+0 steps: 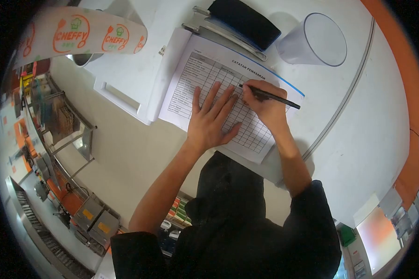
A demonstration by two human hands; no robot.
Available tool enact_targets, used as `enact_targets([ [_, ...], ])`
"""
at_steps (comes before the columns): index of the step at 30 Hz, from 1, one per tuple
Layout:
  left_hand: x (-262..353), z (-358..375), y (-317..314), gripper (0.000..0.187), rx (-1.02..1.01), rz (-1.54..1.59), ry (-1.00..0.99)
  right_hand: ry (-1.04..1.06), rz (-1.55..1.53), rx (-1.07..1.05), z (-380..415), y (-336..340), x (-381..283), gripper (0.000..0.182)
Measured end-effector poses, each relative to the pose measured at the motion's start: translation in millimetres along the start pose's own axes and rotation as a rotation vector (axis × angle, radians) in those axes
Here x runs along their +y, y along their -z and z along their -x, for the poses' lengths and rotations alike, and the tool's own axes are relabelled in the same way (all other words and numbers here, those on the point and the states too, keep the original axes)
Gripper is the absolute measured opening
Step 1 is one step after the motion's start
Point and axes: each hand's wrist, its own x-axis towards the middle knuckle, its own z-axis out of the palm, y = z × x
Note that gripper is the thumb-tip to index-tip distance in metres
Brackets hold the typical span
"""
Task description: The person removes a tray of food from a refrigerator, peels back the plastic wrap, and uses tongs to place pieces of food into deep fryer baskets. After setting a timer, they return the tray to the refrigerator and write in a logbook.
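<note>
A printed sheet [265, 135] with a grid table and the heading "CATATAN PEMASAKAN" lies on a white surface, beside a metal clip. My left hand [212, 118] rests flat on the grid with its fingers spread, holding nothing. My right hand [267, 104] grips a black pen [284, 100], whose tip is at the upper part of the table, just right of my left fingertips. Any marks under the tip are too small to tell.
Beyond the sheet lie a black case [244, 23] and a clear plastic cup [319, 39]. A roll printed "CHEFFY" [88, 35] is at the upper left. A white handle [118, 101] sits at the left edge. Kitchen equipment [95, 218] stands at the lower left.
</note>
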Motion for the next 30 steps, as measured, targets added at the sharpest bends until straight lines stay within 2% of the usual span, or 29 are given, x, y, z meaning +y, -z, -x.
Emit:
enact_targets([
  [30, 0.5, 0.7, -1.7, 0.062, 0.001, -0.003, 0.020, 0.124, 0.089, 0.048, -2.1, -2.8, -4.2, 0.011],
])
